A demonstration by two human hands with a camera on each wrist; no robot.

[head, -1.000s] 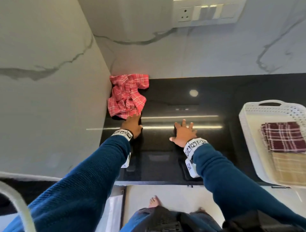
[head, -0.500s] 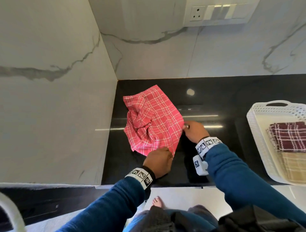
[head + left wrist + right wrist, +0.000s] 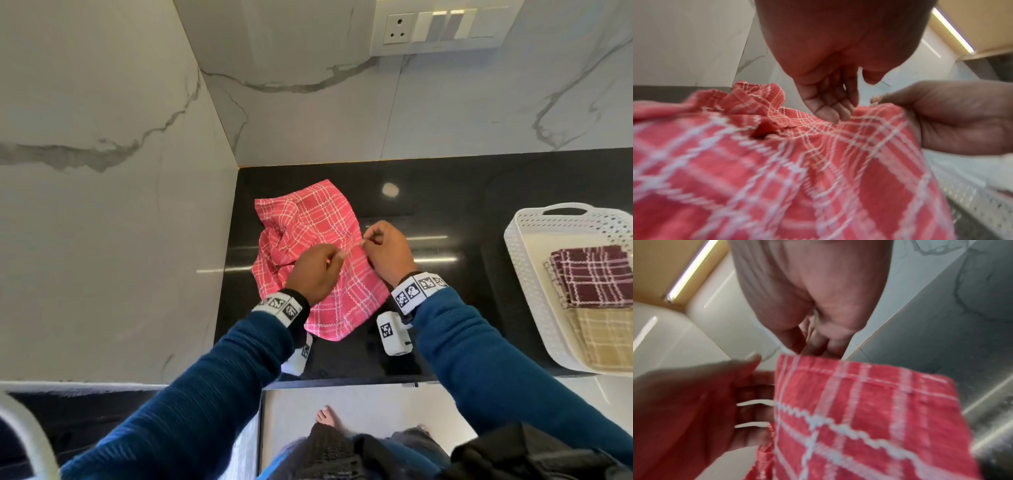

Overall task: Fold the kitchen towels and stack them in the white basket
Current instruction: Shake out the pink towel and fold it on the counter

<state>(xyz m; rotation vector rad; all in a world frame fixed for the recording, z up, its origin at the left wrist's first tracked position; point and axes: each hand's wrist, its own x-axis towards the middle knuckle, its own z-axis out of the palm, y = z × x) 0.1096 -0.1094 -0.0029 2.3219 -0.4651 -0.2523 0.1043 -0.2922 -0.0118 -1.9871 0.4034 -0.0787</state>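
A red plaid towel (image 3: pixel 308 222) lies rumpled on the black counter (image 3: pixel 445 192), its near half lifted. My left hand (image 3: pixel 337 257) and right hand (image 3: pixel 366 241) meet close together at the towel's right edge. In the right wrist view my right hand (image 3: pixel 813 350) pinches the hem of the towel (image 3: pixel 869 418), and the left hand's fingers (image 3: pixel 756 402) curl round its side edge. The left wrist view shows the towel (image 3: pixel 777 178) bunched under my curled left fingers (image 3: pixel 830 110). The white basket (image 3: pixel 520 274) stands at the right and holds a folded maroon towel (image 3: pixel 596 277) and a tan towel (image 3: pixel 606 339).
Marble walls close the counter's left side and back, forming a corner just behind the towel. A socket and switch panel (image 3: pixel 442 27) sits high on the back wall. The counter's front edge (image 3: pixel 342 383) runs just below my wrists.
The towel came out of the back corner to the counter's middle and opened up. Both hands moved from its separate corners to meet at its right edge.
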